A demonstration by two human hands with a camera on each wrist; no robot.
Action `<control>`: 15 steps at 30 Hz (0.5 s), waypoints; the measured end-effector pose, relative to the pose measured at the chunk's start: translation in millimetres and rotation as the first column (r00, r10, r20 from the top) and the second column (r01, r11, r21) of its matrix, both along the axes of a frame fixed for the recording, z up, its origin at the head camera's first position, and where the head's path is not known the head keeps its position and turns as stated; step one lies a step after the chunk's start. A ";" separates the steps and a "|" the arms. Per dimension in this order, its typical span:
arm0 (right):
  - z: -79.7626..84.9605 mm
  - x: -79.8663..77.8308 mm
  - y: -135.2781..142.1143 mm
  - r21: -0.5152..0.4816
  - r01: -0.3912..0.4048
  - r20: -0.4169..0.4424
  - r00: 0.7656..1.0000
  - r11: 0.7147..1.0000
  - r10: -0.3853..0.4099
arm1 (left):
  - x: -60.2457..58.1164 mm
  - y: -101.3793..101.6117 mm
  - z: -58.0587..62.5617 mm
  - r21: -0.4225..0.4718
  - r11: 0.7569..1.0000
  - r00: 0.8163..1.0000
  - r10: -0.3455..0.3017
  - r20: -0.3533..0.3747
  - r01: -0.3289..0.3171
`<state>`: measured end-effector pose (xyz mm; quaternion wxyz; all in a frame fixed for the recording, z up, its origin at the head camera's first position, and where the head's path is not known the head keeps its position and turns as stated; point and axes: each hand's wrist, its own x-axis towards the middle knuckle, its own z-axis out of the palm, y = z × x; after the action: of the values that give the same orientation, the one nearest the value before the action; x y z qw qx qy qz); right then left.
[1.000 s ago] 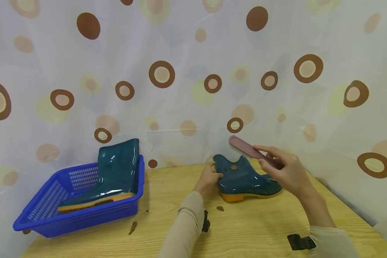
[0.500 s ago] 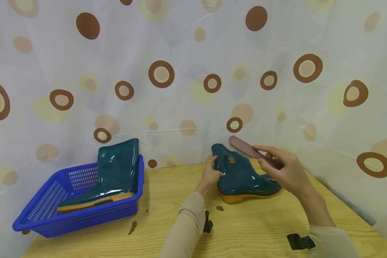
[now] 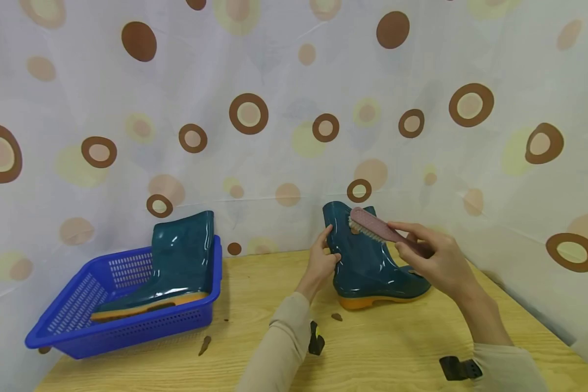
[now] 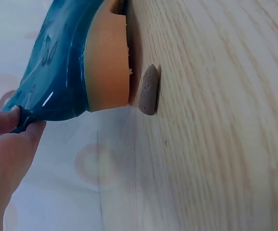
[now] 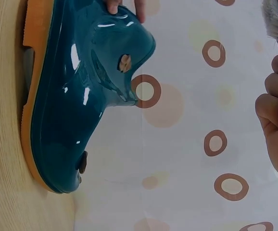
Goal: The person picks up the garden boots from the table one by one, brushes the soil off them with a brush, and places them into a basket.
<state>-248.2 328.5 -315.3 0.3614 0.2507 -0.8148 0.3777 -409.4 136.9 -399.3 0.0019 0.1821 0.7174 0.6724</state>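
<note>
A dark green rain boot (image 3: 365, 272) with an orange sole stands on the table, its toe to the right. At the back of its shaft my left hand (image 3: 320, 262) pinches the rubber between thumb and fingers, as the left wrist view also shows. My right hand (image 3: 436, 258) grips a pink scrubbing brush (image 3: 374, 224) by the handle, bristles down. In the head view the brush overlaps the upper shaft, partly hiding a brown mud patch there. The right wrist view shows that mud patch (image 5: 125, 63) and another dark clump (image 5: 83, 162) on the toe.
A blue plastic basket (image 3: 127, 333) at the left holds a second green boot (image 3: 182, 256). On the wooden table (image 3: 255, 305) lie brown mud bits, one (image 3: 336, 316) by the boot's heel and one (image 3: 204, 345) near the basket. A patterned curtain (image 3: 284, 147) hangs behind.
The boot's shaft has risen from a folded, sagging shape to nearly upright, with my left hand still on it. The right hand and brush have hardly moved; the shaft now comes up behind the bristles.
</note>
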 end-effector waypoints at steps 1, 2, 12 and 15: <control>-0.4 -0.6 -0.4 0.001 -0.003 -0.005 1.000 1.000 0.003 | 0.9 -0.5 1.0 0.004 1.000 1.000 0.001 -0.002 -0.001; -1.1 -1.4 -0.6 0.004 -0.004 -0.009 1.000 1.000 0.004 | 1.7 -1.1 1.9 0.024 1.000 1.000 -0.006 -0.003 0.006; 0.0 -1.4 -2.9 0.025 0.034 0.007 0.999 0.999 -0.034 | 11.7 2.2 29.6 0.226 0.967 0.990 -0.128 0.052 0.113; -0.6 -1.2 -3.3 0.020 0.026 0.007 1.000 0.999 -0.027 | 16.8 2.0 39.0 0.243 0.957 0.985 -0.170 0.029 0.158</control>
<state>-249.4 325.2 -316.0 0.3607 0.2421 -0.8232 0.3655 -392.6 138.9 -360.3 0.0535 0.2232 0.6130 0.7560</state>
